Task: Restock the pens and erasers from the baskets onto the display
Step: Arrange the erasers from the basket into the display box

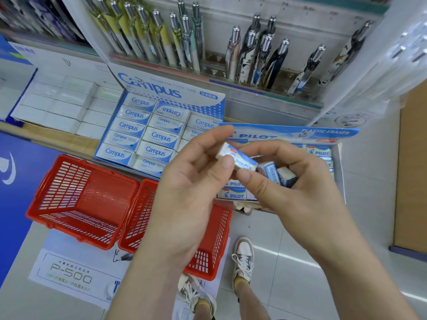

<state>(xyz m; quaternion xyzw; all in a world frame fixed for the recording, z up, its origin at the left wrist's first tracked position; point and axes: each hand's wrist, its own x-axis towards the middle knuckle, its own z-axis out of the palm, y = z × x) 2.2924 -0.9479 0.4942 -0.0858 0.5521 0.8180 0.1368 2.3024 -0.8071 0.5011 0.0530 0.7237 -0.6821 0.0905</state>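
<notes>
Shop shelf (265, 107) at 12 o'clock held pens; both red baskets (78, 199) looked empty; left hand (184, 190) pinched Pilot eraser (235, 158), right hand (298, 181) cupped last few over Pilot box (323, 153)

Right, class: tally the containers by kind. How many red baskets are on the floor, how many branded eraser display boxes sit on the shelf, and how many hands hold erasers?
Red baskets: 2, the left basket and the right basket.
Branded eraser boxes: 2, the Campus box and the Pilot box.
Hands holding erasers: 2, the left hand and the right hand.
Total: 6.
</notes>
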